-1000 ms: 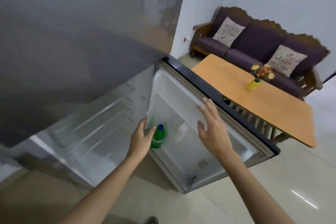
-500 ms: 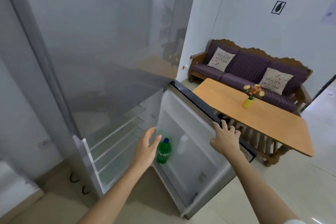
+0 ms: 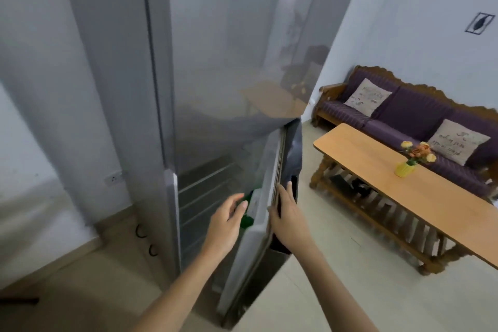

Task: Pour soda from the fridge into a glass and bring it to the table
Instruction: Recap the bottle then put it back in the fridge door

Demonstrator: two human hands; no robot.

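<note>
Fridge: a tall grey fridge (image 3: 229,48) filled the left and middle of the view; its upper door was shut and faintly mirrored the room.
Floor: pale tiles (image 3: 350,291) ran under the fridge and the furniture.
Sofa: a purple sofa (image 3: 420,110) with a carved wooden frame stood against the far right wall, behind the bench.
Bench: a long wooden bench (image 3: 377,170) stood to the right of the fridge, well apart from both hands; a slatted rail ran beneath its top.
Lower door: the fridge's lower door (image 3: 260,245) hung partly open; its pale inner lining faced left and its dark outer face faced right.
Shelves: grey shelves (image 3: 204,183) showed in the gap left of that door.
Right hand: the right hand (image 3: 288,219) lay against the door's free edge; its fingers were straight, pointing up along the edge, flat rather than curled.
Left hand: the left hand (image 3: 226,224) reached into the gap, just beside the inner lining; its fingers were loosely bent and the thumb crossed in front of the bottle; blur hid whether they had hold of it.
Cushions: two pale cushions (image 3: 367,96) with writing leaned on the sofa's back.
Vase: a small yellow vase (image 3: 404,169) of yellow and orange flowers stood on the bench.
Soda bottle: the green soda bottle (image 3: 246,219) stood inside the fridge against the lower door's inner side, mostly hidden behind the left hand; only green patches showed above and below the thumb.
</note>
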